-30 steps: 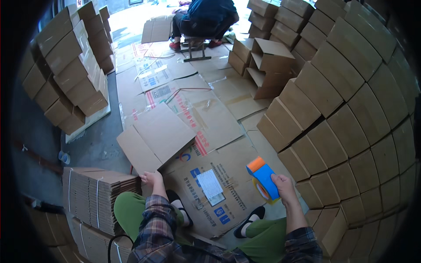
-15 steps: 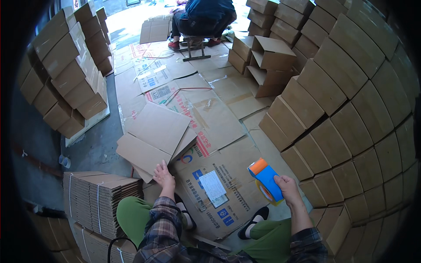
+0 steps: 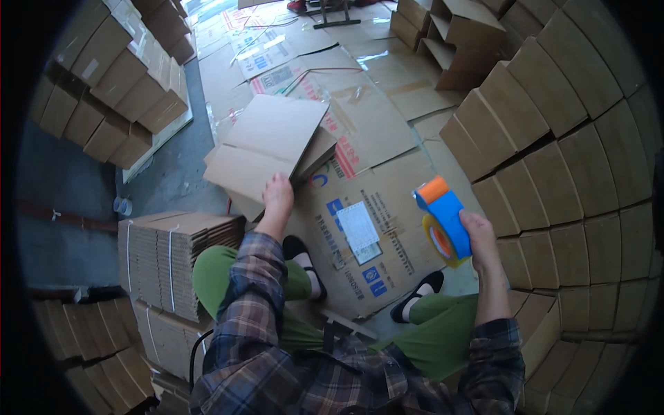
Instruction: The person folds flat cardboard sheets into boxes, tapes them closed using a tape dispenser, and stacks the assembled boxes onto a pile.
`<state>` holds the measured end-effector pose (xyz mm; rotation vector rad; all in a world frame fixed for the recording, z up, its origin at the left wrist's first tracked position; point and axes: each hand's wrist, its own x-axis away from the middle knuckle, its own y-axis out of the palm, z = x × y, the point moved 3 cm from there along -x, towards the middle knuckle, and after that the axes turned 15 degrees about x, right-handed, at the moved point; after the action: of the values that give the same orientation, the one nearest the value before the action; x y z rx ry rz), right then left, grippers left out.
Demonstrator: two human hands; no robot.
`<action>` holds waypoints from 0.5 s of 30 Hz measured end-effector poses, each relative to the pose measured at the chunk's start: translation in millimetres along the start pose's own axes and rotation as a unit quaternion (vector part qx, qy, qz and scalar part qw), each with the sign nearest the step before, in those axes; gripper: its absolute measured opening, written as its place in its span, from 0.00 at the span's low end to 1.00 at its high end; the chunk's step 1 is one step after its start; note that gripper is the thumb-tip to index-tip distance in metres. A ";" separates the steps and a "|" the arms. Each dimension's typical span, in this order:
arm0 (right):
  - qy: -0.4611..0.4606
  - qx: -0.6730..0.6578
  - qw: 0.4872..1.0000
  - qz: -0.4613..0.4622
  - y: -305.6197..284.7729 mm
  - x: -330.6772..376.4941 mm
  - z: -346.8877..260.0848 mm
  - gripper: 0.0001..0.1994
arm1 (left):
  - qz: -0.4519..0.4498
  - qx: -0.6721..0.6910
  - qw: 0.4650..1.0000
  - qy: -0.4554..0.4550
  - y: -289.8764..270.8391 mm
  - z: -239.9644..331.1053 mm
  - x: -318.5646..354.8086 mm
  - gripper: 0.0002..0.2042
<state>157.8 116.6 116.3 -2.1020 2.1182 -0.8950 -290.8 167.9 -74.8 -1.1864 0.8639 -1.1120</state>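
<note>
My left hand point(image 3: 278, 196) has its fingers curled over the near right edge of a flattened cardboard carton point(image 3: 268, 135), which looks gripped there. Beneath that carton, at its right, the corner of another flat cardboard piece point(image 3: 319, 153) sticks out. Held in my right hand point(image 3: 481, 236) is a blue tape dispenser point(image 3: 446, 214) with an orange roller end and a roll of yellowish tape on it. The dispenser hangs in the air over the floor, apart from the cardboard.
Printed cardboard sheets point(image 3: 387, 228) cover the floor. Tied bundles of flat cartons point(image 3: 176, 259) stand by my left knee. Stacked boxes point(image 3: 546, 187) wall off the right, and more boxes point(image 3: 131, 83) rise at the far left. Open boxes point(image 3: 470, 34) and a low stool point(image 3: 335, 21) are farther off.
My view has tipped down. My left hand's spread fingers have curled onto the carton's edge, and the carton has turned a little. The right hand still holds the dispenser.
</note>
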 end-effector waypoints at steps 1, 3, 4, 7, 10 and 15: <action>-0.009 0.007 1.000 0.011 -1.9 -3.1 -1.6 0.19 | 0.014 -0.013 0.999 0.030 -23.9 13.3 -9.0 0.13; 0.011 0.005 1.000 0.002 -7.9 -8.8 7.4 0.21 | 0.042 -0.041 0.996 0.064 -72.9 25.6 -22.9 0.12; 0.019 -0.022 1.000 0.008 -1.8 -9.4 3.5 0.22 | 0.058 -0.053 0.995 0.066 -95.1 23.8 -30.3 0.11; 0.016 -0.091 0.996 -0.017 1.2 -6.5 -2.8 0.25 | 0.108 -0.068 0.985 0.115 -162.7 12.5 -43.6 0.11; 0.027 -0.124 0.992 0.013 -1.7 -3.3 2.0 0.24 | 0.125 -0.025 0.983 0.133 -222.5 26.2 -26.3 0.11; -0.055 -0.122 0.991 0.017 -3.8 1.9 1.9 0.22 | 0.244 0.140 0.952 0.123 -298.5 39.9 26.2 0.11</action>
<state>161.9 114.4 117.0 -2.1566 2.2998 -0.5246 -305.6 149.6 226.6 -0.5601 1.0773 -0.9404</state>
